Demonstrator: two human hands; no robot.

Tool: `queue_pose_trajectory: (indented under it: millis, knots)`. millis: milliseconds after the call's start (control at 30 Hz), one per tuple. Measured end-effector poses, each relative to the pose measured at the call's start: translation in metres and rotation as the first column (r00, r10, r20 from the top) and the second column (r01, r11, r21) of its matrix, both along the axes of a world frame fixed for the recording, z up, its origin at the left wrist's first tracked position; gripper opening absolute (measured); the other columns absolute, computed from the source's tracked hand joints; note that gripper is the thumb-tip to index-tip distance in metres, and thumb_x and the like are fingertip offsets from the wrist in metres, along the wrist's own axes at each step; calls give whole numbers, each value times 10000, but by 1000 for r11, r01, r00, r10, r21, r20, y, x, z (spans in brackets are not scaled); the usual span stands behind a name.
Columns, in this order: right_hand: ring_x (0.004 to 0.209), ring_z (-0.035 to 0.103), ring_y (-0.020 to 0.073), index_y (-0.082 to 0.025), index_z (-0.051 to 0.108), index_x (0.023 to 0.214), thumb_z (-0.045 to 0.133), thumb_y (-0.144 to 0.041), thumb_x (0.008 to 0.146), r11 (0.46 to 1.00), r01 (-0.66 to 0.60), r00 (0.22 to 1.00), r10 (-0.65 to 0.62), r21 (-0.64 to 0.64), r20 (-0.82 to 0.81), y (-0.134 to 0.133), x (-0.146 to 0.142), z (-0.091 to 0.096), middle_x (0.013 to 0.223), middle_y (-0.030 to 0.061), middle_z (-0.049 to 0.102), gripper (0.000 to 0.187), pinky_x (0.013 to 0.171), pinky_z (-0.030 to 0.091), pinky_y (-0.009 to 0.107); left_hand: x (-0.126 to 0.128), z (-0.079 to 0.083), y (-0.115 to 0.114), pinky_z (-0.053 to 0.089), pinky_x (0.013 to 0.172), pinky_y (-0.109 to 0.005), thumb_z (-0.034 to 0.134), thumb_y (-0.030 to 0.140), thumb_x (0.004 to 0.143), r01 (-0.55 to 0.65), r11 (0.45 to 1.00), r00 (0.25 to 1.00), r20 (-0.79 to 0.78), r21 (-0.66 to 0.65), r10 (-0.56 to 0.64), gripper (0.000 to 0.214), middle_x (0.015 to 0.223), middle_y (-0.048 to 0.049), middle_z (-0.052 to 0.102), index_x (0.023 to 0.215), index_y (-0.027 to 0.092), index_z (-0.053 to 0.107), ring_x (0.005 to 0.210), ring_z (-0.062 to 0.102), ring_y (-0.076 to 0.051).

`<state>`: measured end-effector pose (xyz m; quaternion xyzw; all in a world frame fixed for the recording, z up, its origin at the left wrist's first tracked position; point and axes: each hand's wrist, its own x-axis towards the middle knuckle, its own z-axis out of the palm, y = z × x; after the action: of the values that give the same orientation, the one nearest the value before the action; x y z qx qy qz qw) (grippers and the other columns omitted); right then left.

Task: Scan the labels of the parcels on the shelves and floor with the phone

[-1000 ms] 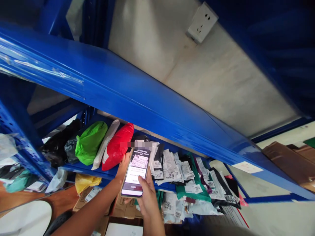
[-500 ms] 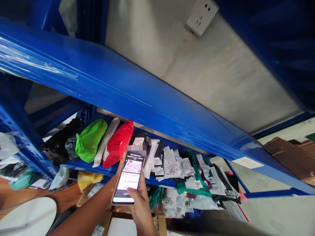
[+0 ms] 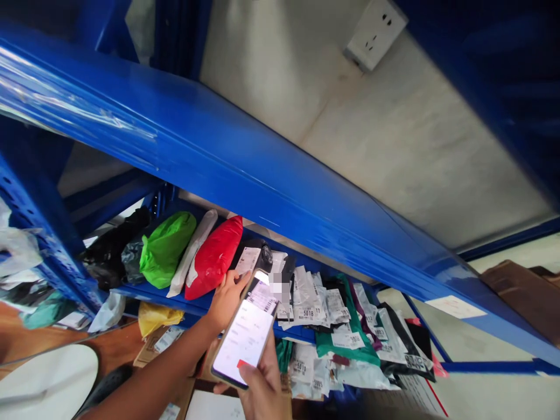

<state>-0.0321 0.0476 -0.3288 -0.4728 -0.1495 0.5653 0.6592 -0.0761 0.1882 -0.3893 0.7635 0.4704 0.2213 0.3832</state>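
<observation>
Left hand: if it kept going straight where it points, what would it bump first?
The left hand points into the shelf. First in line: the black parcel with a white label, beside the red parcel. Fingertips look almost on it; depth is unclear. The phone in the right hand is lower.

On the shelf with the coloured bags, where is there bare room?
Only the narrow shelf edge before the green bag and red bag. From the left hand rightward, labelled parcels overlap tightly. The right hand holds a phone.
</observation>
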Motion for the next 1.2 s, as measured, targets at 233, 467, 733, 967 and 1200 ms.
queue_pose_trajectory:
  millis: [233, 467, 733, 967, 1200]
  knots:
    - [678, 720, 306, -288, -15, 1480, 817, -260, 600, 992, 126, 984, -126, 10, 128, -15, 28, -13, 913, 105, 764, 1212, 451, 588, 398, 5, -14, 2, 399, 1007, -393, 624, 399, 715, -45, 994, 999, -2, 97, 45, 681, 1117, -87, 410, 1354, 214, 479, 1092, 468, -262]
    - [773, 722, 323, -294, -26, 1484, 851, -334, 593, 989, 146, 983, -146, 11, 111, -20, 37, -15, 913, 108, 767, 1252, 512, 600, 393, 7, -18, 2, 418, 985, -409, 620, 352, 712, -47, 994, 999, 3, 99, 47, 681, 1129, -97, 404, 1361, 212, 470, 1093, 473, -271]
    - [765, 715, 312, -320, 47, 1486, 853, -287, 578, 986, 166, 984, -167, 22, 70, -18, 34, -17, 915, 94, 764, 1214, 512, 594, 396, 7, -21, 2, 415, 992, -402, 631, 346, 708, -51, 991, 999, 2, 122, 51, 688, 1123, -98, 403, 1363, 205, 472, 1080, 479, -267]
    - [778, 717, 302, -311, 30, 1486, 805, -250, 630, 984, 178, 982, -179, 13, 64, -11, 23, -7, 907, 90, 769, 1156, 459, 562, 324, 7, -21, 1, 432, 967, -396, 633, 349, 715, -67, 986, 997, -16, 150, 70, 674, 1114, -94, 411, 1355, 206, 479, 1089, 467, -270]
    - [740, 717, 261, -294, 32, 1482, 789, -273, 648, 982, 188, 977, -188, 12, 104, -7, 18, -6, 861, 58, 760, 1127, 409, 529, 248, 7, -19, 4, 420, 969, -409, 607, 411, 755, -58, 984, 997, -46, 169, 67, 649, 1108, -96, 408, 1359, 208, 480, 1070, 459, -277]
